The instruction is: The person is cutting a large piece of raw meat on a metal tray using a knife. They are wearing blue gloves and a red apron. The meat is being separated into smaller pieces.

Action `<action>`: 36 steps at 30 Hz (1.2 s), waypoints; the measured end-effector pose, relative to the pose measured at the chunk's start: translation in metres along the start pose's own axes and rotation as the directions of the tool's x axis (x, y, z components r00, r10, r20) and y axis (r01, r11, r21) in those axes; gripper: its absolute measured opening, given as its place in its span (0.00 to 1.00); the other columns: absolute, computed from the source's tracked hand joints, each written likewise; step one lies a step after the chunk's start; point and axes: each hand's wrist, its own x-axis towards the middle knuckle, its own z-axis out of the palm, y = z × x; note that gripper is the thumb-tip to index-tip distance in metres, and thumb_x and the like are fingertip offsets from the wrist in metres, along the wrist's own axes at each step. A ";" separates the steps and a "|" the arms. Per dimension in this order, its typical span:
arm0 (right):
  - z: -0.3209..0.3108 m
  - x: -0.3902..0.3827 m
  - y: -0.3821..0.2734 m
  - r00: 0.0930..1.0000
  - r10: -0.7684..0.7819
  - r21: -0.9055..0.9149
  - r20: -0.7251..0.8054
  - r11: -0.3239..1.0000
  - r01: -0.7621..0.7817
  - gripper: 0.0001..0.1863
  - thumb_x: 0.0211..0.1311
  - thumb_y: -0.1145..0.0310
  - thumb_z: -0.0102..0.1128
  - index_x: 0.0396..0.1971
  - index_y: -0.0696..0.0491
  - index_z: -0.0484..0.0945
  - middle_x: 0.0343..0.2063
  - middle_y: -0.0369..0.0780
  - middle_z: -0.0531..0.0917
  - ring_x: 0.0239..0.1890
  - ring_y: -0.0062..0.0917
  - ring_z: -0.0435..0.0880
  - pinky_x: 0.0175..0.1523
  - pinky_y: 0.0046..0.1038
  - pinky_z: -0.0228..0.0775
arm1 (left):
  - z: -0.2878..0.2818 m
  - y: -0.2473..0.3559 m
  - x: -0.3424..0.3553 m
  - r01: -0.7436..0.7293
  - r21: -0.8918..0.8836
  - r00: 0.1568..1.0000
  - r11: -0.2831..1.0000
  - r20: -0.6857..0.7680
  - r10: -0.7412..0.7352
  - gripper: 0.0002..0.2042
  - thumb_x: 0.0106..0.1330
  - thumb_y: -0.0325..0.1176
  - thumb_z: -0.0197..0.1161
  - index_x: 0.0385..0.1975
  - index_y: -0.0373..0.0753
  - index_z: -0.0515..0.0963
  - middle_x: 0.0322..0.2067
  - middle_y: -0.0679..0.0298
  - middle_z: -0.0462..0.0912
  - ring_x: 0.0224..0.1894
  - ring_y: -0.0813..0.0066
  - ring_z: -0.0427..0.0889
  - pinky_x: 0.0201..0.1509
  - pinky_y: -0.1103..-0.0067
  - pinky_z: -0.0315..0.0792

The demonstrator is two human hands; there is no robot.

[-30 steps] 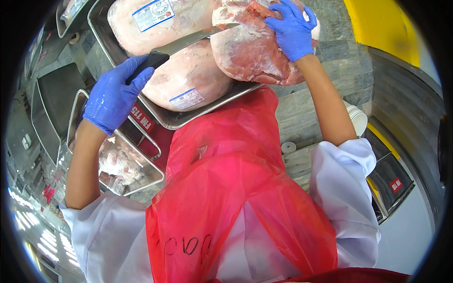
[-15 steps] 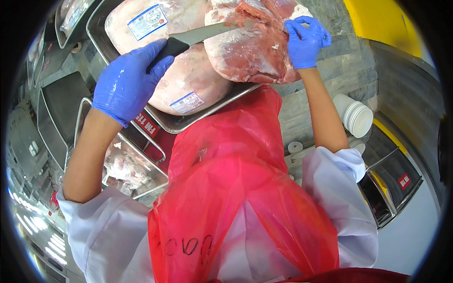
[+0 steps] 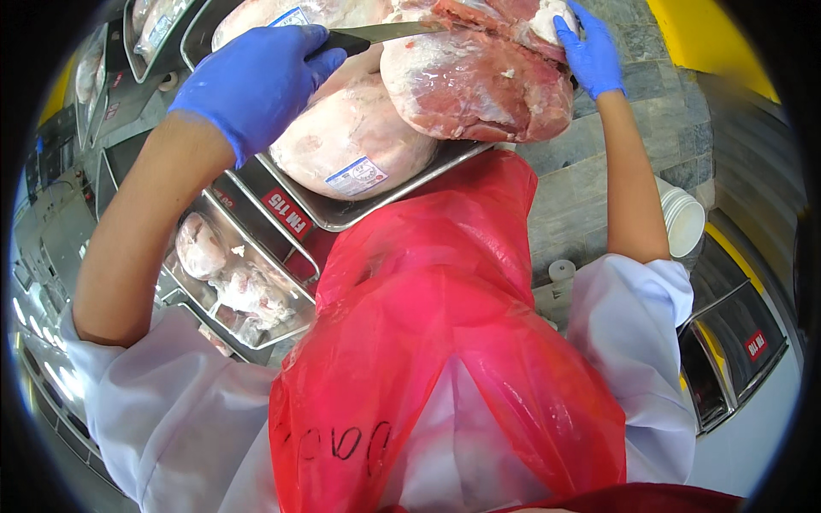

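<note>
My left hand, in a blue glove, is closed round the black handle of a knife. The blade points right, its tip in a slit along the upper part of a large red cut of meat. At that cut's far right end, my right hand, also gloved in blue, grips the whitish end with its thumb on the near side. Some of its fingers are hidden behind. The cut rests on a metal tray beside large pale pieces of meat bearing blue-bordered labels.
Lower left, a second metal tray holds a pale piece and white trimmings. More trays of meat stand at the far left. On the right are stacked white buckets and a yellow surface. My red apron touches the tray's near side.
The view has shifted, and the meat sits higher and further right in it. My right hand has moved from a pinch to a wider hold on the whitish end. The knife remains in my left hand.
</note>
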 end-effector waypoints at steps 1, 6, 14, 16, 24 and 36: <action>0.002 0.004 0.006 1.000 -0.023 0.042 0.020 0.999 0.022 0.29 0.65 0.53 0.56 0.61 0.55 0.71 0.57 0.50 0.76 0.62 0.42 0.72 0.66 0.36 0.62 | -0.002 0.001 0.008 -0.012 0.004 1.000 1.000 0.020 0.012 0.18 0.71 0.45 0.55 0.47 0.37 0.79 0.37 0.44 0.82 0.41 0.43 0.80 0.46 0.63 0.74; 0.030 0.037 -0.001 0.980 -0.049 0.335 0.195 0.942 -0.019 0.28 0.68 0.54 0.52 0.62 0.56 0.70 0.58 0.52 0.75 0.61 0.41 0.73 0.67 0.34 0.63 | -0.035 0.029 0.016 0.072 0.186 0.970 0.980 0.216 -0.112 0.17 0.71 0.44 0.52 0.46 0.39 0.81 0.36 0.46 0.83 0.39 0.47 0.82 0.43 0.63 0.76; 0.065 0.055 0.029 0.992 -0.043 0.306 0.120 0.952 0.004 0.26 0.70 0.55 0.51 0.58 0.58 0.72 0.56 0.50 0.78 0.60 0.39 0.74 0.66 0.33 0.63 | 0.052 0.044 -0.010 0.268 0.033 0.963 0.963 0.001 -0.268 0.19 0.72 0.49 0.50 0.50 0.42 0.76 0.36 0.48 0.83 0.40 0.48 0.83 0.43 0.59 0.76; 0.071 0.052 0.032 0.994 -0.062 0.287 0.096 0.957 0.032 0.25 0.70 0.55 0.50 0.58 0.58 0.73 0.56 0.50 0.78 0.60 0.39 0.74 0.66 0.33 0.63 | 0.079 0.055 -0.027 0.276 -0.037 0.952 0.961 -0.128 -0.278 0.16 0.71 0.47 0.51 0.42 0.39 0.72 0.30 0.51 0.83 0.34 0.49 0.83 0.37 0.60 0.77; 0.063 0.063 0.028 0.989 -0.086 0.135 0.120 0.988 0.070 0.23 0.73 0.58 0.42 0.57 0.58 0.73 0.54 0.50 0.79 0.59 0.41 0.75 0.66 0.35 0.63 | 0.150 0.064 -0.036 0.311 -0.109 0.852 0.944 -0.408 -0.328 0.19 0.68 0.49 0.56 0.50 0.42 0.74 0.23 0.56 0.81 0.21 0.57 0.82 0.23 0.63 0.75; 0.064 0.056 0.035 0.986 0.040 0.068 0.163 0.996 -0.052 0.24 0.74 0.57 0.35 0.59 0.53 0.72 0.54 0.52 0.77 0.59 0.44 0.75 0.63 0.38 0.65 | 0.223 0.058 -0.034 0.345 -0.449 0.836 0.825 -0.252 -0.487 0.25 0.69 0.53 0.53 0.63 0.50 0.69 0.36 0.51 0.82 0.33 0.48 0.83 0.37 0.58 0.76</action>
